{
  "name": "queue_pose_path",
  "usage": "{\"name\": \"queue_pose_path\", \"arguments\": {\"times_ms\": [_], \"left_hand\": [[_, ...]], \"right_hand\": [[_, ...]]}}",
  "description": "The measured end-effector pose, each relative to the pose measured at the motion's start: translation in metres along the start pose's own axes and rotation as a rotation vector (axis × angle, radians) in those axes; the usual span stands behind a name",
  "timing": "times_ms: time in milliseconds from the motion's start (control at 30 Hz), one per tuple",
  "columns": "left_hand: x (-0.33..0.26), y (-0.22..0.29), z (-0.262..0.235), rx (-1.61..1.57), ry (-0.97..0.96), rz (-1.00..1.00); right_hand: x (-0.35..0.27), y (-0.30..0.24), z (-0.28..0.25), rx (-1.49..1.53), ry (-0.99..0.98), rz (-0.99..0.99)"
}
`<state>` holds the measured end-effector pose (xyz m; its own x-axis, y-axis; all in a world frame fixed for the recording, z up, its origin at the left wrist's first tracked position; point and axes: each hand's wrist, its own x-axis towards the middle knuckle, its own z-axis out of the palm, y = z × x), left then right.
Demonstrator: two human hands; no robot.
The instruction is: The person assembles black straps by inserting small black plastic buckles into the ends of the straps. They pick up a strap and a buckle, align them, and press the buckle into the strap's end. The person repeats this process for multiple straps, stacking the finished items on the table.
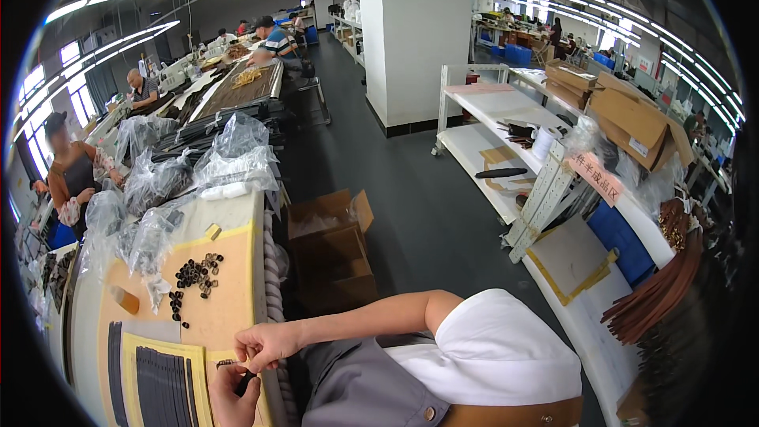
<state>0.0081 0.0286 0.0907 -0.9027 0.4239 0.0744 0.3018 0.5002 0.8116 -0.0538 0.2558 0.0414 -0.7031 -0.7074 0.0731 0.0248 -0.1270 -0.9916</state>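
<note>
Close together at the edge of the work table, my two hands meet over a small dark piece. My left hand is closed on a short black strap, most of which its fingers hide. My right hand reaches across from the right in a pinch just above it; what its fingertips grip is too small to make out. Beside the left hand, flat black strips lie side by side on a yellow-taped board. Farther up the table is a loose pile of small black rings.
An amber container stands left of the rings. Clear plastic bags cover the table's far part. Open cardboard boxes sit on the floor to its right. Across the aisle, white shelving holds cartons and brown straps. Other people work farther off.
</note>
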Motion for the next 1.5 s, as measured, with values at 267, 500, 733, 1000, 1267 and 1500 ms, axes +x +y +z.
{"name": "queue_pose_path", "arguments": {"times_ms": [267, 500, 733, 1000, 1267, 1500], "left_hand": [[0.0, 0.023, -0.008, 0.25, 0.048, -0.032], [-0.013, 0.059, -0.021, 0.225, 0.174, -0.053], [-0.016, 0.087, -0.04, 0.441, 0.241, -0.072], [-0.032, 0.063, -0.075, 0.537, 0.036, -0.244], [-0.054, -0.045, -0.066, -0.094, 0.125, -0.363], [-0.057, -0.11, -0.028, -0.497, 0.296, -0.305]], "right_hand": [[0.02, 0.015, 0.001, 0.088, -0.033, 0.034], [0.031, 0.003, -0.004, 0.187, -0.097, 0.019], [0.037, -0.005, -0.02, 0.228, -0.107, 0.044], [0.067, 0.013, 0.002, 0.23, -0.203, 0.074], [0.119, 0.031, 0.039, 0.062, -0.299, 0.081], [0.139, 0.046, 0.04, 0.031, -0.239, 0.084]]}}
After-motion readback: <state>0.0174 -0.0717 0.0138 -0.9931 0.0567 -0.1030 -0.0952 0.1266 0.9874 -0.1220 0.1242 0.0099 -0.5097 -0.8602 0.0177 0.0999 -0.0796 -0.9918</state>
